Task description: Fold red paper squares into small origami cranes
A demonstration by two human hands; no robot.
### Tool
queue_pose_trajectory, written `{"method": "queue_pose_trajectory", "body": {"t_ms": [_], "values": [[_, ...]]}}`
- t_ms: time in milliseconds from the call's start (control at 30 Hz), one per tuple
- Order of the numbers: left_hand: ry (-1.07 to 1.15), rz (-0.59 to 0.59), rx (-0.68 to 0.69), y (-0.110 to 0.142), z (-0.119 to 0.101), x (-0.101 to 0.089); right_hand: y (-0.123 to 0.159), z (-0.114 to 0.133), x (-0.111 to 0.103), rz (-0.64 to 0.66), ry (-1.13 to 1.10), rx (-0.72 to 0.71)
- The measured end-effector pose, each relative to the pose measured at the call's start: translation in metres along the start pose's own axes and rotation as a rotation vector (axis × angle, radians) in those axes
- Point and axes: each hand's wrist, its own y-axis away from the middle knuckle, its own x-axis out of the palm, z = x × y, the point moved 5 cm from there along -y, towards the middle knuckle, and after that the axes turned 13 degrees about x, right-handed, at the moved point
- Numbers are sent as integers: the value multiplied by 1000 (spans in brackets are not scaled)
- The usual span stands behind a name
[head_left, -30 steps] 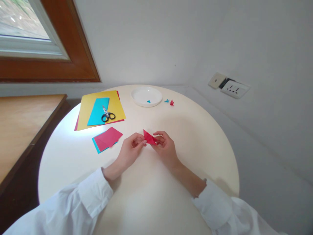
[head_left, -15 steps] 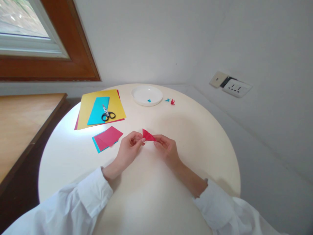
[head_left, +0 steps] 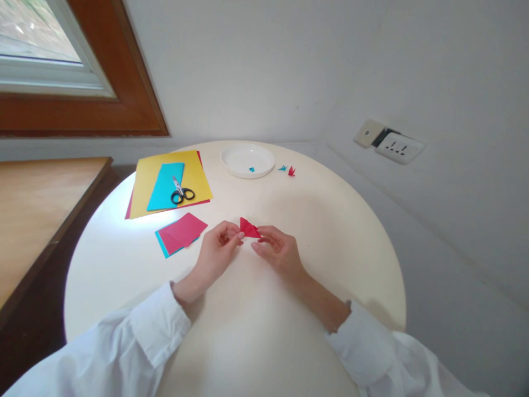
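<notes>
A small folded piece of red paper point(head_left: 249, 228), roughly triangular, is held above the round white table point(head_left: 339, 242). My left hand point(head_left: 219, 245) pinches its left end between thumb and fingers. At the right tip is my right hand point(head_left: 281, 251); its fingers reach the paper's edge from behind, while the thumb stands apart from them, just below the paper. Whether those fingers touch the paper is hard to tell. Left of my left hand lie pink paper squares point(head_left: 182, 232), overlapping a blue sheet point(head_left: 162, 244).
Scissors point(head_left: 177, 193) with black handles rest on folded blue paper point(head_left: 161, 187) over yellow sheets point(head_left: 200, 182). A white plate point(head_left: 235, 171) holds a tiny blue piece point(head_left: 252, 170). Beside it sit a small blue paper figure point(head_left: 282, 168) and a red one point(head_left: 291, 171). Walls border the table.
My right thumb has come off the paper's right tip and moved down and left, away from the fingers. My left hand keeps its pinch almost unmoved.
</notes>
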Motion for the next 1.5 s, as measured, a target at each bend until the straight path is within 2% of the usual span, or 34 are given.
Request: {"method": "queue_pose_trajectory", "body": {"t_ms": [167, 467, 1067, 1500], "values": [[-11, 34, 35, 1, -2, 1, -3, -6, -2, -103, 11, 79], [-34, 56, 53, 2, -4, 3, -3, -5, -4, -164, -58, 103], [-29, -12, -34, -1, -9, 0, -4, -9, -4, -145, -66, 100], [-21, -26, -29, 1, -7, -1, -4, -10, -4, -168, -73, 118]]}}
